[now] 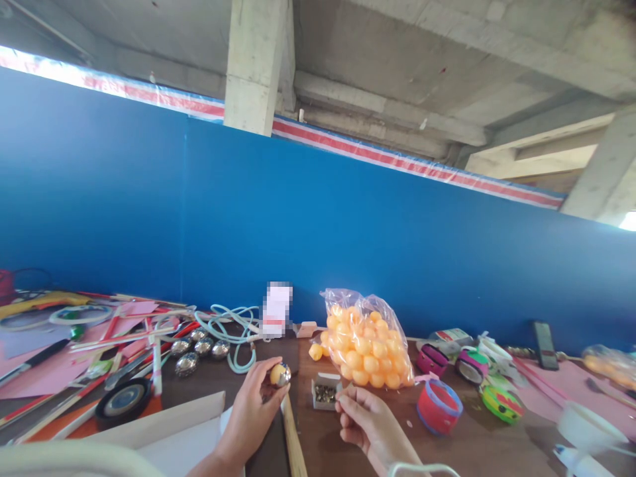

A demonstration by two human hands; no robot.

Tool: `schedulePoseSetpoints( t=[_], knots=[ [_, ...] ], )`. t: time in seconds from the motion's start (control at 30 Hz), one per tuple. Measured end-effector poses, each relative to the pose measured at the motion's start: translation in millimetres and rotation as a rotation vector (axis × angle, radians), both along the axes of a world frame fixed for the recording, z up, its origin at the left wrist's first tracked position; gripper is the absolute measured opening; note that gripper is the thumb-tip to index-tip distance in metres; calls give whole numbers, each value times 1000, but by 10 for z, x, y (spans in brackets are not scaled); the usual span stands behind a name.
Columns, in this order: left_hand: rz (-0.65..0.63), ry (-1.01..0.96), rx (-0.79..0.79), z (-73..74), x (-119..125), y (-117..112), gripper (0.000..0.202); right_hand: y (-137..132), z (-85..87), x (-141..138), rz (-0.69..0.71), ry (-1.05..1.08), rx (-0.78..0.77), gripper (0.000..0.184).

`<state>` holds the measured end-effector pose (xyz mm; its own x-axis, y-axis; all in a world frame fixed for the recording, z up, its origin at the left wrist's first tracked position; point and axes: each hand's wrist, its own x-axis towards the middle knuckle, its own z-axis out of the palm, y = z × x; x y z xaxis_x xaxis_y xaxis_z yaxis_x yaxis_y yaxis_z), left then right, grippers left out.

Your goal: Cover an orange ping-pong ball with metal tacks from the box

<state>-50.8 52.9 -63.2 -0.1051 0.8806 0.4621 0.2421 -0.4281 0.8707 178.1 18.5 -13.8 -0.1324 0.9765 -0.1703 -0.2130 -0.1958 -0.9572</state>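
Note:
My left hand [252, 411] grips an orange ping-pong ball [278, 375] between thumb and fingers. Part of the ball's surface is covered in shiny silver metal, apparently thumbtack heads. To its right, my right hand [362, 419] is closed in a pinch; whatever sits between the fingertips is too small to make out. Just beside those fingertips stands a small open box [318, 401] of tiny metallic pieces that look like thumbtacks. Behind it leans a clear plastic bag [370, 344] full of orange ping-pong balls, with a loose ball [316, 352] at its left.
Several silver-covered balls [187, 364] lie left, near a pale blue cord [243, 358] and black wheel [123, 401]. A wooden stick [294, 444] lies between my hands. Right are a red-and-blue tape roll [439, 405], green tape [501, 399] and white tape [589, 427]. A blue partition [318, 218] rises behind.

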Motion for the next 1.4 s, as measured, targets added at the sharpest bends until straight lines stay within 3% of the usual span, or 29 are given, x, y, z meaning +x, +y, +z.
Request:
schedulePoseSetpoints(
  t=[0.3, 0.43, 0.57, 0.73, 1.03, 1.4],
  knots=[
    [-13, 47, 21, 54, 31, -32, 34, 2, 98, -191, -8, 85, 73, 23],
    [-24, 36, 21, 58, 41, -41, 34, 75, 160, -371, -16, 5, 107, 17],
    [-37, 17, 32, 25, 48, -26, 33, 182, 278, -567, 50, -39, 137, 25],
    [-22, -22, 37, -21, 35, 10, 33, 277, 400, -772, 33, 24, 168, 31],
    [48, 3, 8, -58, 6, 52, 33, 343, 109, -879, 13, 80, 177, 26],
    [45, 12, -7, -47, -6, 33, 33, 365, 72, -826, 46, 133, 132, 25]
  ],
)
